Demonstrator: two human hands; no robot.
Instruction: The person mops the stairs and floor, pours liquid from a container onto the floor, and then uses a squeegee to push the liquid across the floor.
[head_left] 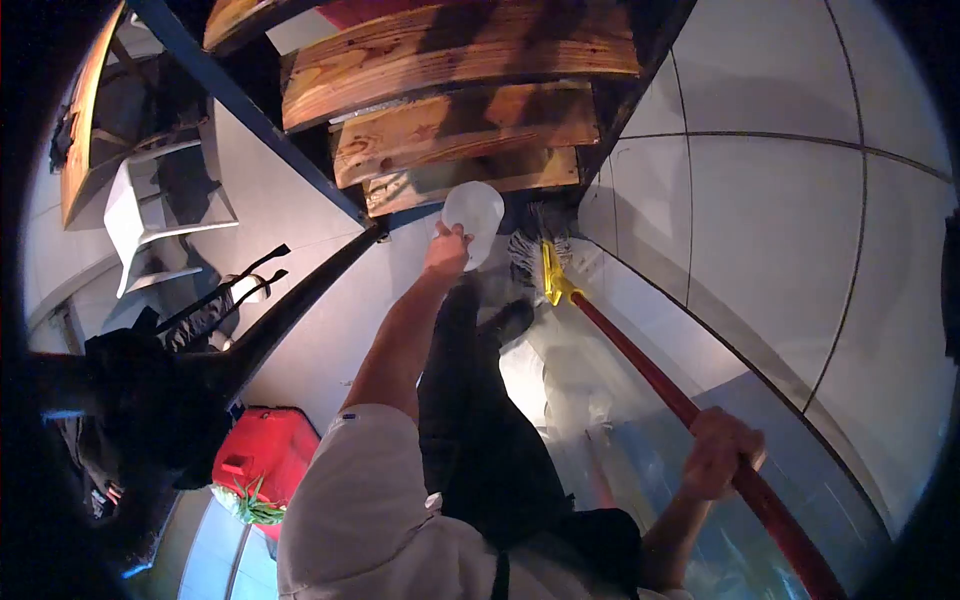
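My left hand (pixel 447 250) reaches forward and grips a white plastic bucket (pixel 474 219) by its edge, just below the lowest wooden stair tread (pixel 470 180). My right hand (pixel 722 452) is closed around the red handle (pixel 650 370) of a mop. The mop's yellow clamp (pixel 553 275) and grey string head (pixel 525 252) rest on the wet, shiny tiled floor (pixel 760 230) beside the bucket. My dark trouser leg and shoe (pixel 505 322) stand between the two hands.
Wooden stair treads (pixel 450 60) on a dark blue steel stringer (pixel 250 110) rise ahead. A red container (pixel 265 455) and black bags (pixel 150 400) lie at the left. White plastic chairs (pixel 150 215) stand at the far left. Open tiled floor lies to the right.
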